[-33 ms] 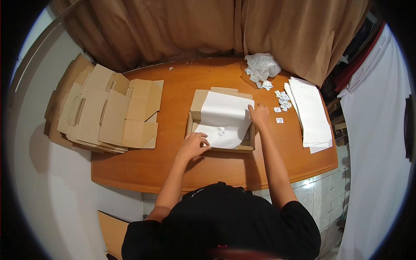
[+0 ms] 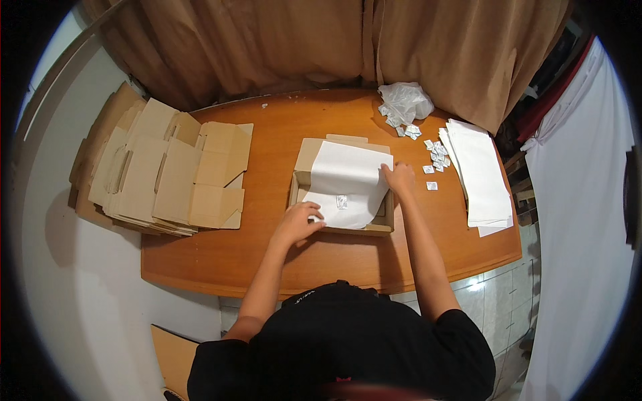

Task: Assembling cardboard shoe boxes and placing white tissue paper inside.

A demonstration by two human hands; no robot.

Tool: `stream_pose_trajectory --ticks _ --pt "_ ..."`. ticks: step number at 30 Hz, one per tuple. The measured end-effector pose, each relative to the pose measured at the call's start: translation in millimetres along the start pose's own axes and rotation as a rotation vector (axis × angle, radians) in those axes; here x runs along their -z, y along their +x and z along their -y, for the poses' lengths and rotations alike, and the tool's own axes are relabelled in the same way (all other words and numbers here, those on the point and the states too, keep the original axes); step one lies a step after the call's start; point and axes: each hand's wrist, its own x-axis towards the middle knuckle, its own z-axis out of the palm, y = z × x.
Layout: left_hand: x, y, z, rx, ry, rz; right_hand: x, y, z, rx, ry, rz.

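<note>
An open cardboard box [image 2: 379, 232] stands on the table before me, its lid folded back on the far side. A white sheet of paper [image 2: 348, 167] lines it, rising over the lid. On the sheet's lower part lies a small white sachet [image 2: 342, 202]. My left hand [image 2: 297, 224] is at the near left corner of the box, fingers bent and apart, fingertips by the paper. At the far right side, my right hand [image 2: 400, 179] pinches the edge of the sheet near its corner; part of the fingers is hidden.
Flattened cardboard boxes [image 2: 160, 170] are stacked at the left. Several loose sachets [image 2: 438, 157] lie right of the box, near a clear plastic bag [image 2: 408, 101]. A stack of white paper [image 2: 478, 174] lies at the right table edge. Brown curtains [image 2: 287, 47] hang behind.
My left hand has shifted very slightly up and to the right along the near left corner of the box. The rest looks the same.
</note>
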Motion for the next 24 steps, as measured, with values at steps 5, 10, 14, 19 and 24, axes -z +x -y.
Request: stream_pose_trajectory --ticks 5,10,14,19,24 --pt "19.0 37.3 21.6 0.014 -0.035 -0.386 11.0 -5.3 23.4 -0.027 -0.04 0.238" --pt "30.0 85.9 32.5 0.222 -0.024 -0.439 -1.8 0.7 23.9 0.107 -0.031 0.056" --pt "21.6 110.0 44.4 0.425 0.021 -0.341 -5.3 6.1 27.3 0.343 0.269 -0.003" --pt "5.3 125.0 94.5 0.374 -0.256 -0.44 -3.4 14.4 41.9 0.359 0.537 0.11" --pt "27.6 110.1 58.6 0.418 -0.385 -0.619 3.0 16.7 27.7 0.288 0.601 0.162"
